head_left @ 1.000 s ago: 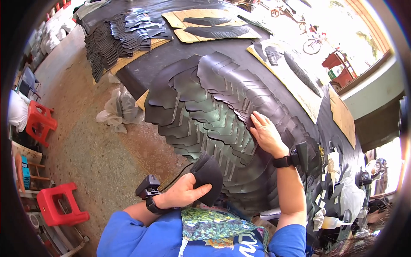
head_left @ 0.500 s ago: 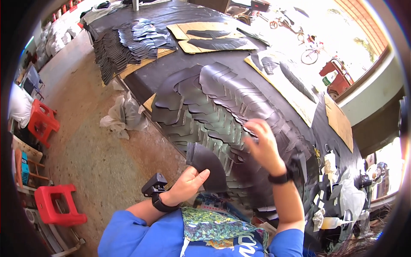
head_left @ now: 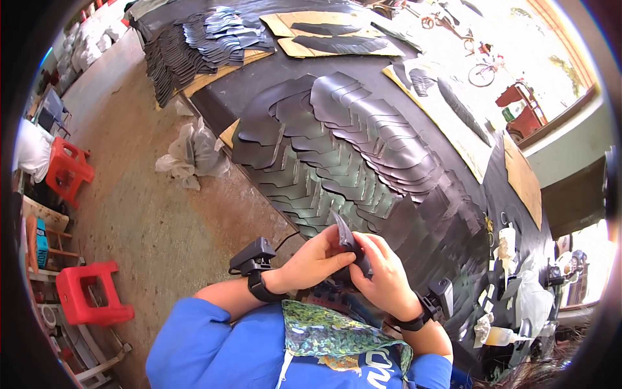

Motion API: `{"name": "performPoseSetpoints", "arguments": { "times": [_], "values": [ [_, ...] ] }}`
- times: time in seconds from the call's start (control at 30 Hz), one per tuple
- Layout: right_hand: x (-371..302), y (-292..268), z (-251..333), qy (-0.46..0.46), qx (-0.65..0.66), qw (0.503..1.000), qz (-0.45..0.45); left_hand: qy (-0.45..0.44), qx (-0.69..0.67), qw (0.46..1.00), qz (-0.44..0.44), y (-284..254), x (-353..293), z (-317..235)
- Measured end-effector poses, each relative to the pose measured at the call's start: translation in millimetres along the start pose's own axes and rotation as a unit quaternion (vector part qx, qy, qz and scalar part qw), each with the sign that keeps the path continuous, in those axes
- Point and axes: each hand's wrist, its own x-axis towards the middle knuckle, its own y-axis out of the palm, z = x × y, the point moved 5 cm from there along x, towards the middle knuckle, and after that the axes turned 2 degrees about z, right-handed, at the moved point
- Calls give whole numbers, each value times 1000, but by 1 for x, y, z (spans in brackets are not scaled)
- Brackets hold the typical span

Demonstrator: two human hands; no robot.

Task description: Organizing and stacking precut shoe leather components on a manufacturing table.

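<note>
A dark, curved flat piece (head_left: pixel 346 237), like leather or synthetic sheet, is between my two hands just in front of my body. My left hand (head_left: pixel 315 260) pinches it from the left, thumb along its near side. From the right, my right hand (head_left: pixel 382 272) grips the same piece, fingers bent over its edge. The piece is bent and stands partly on edge, its lower part hidden by my fingers. Beyond my hands, overlapping rows of similar dark cut pieces (head_left: pixel 337 162) cover the black table (head_left: pixel 214 74).
Stacked dark strips (head_left: pixel 194 55) lie at the far left of the table. Cardboard sheets (head_left: pixel 285 26) hold more dark pieces. A bottle of yellowish liquid (head_left: pixel 502 336) lies at the right. Red stools (head_left: pixel 95 295) and a plastic bag (head_left: pixel 192 155) are on the floor at the left.
My right hand has come down from above the rows and now grips the piece along with my left. The piece has been raised and bent. My view has shifted slightly.
</note>
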Motion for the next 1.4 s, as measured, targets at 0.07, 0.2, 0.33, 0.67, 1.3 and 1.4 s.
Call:
{"name": "performPoseSetpoints", "arguments": {
  "times": [0.07,0.2,0.33,0.67,1.3,1.4],
  "values": [
    [2,-1,-2,-11,-5,1000,2,-37,9,999,28,-3,3,9],
    [6,-6,-8,4,56,998,10,-50,-37,998,6,-4,7,13],
    [12,-20,-14,22,82,996,-5,-46,-9,999,13,0,7,9],
    [27,-80,-127,215,74,973,-30,35,200,968,149,11,7,-9],
    [32,-51,-165,231,102,967,-24,169,422,869,194,24,25,-15],
    [32,-52,-166,236,95,967,-22,192,380,804,415,47,13,-16]
  ]
}}
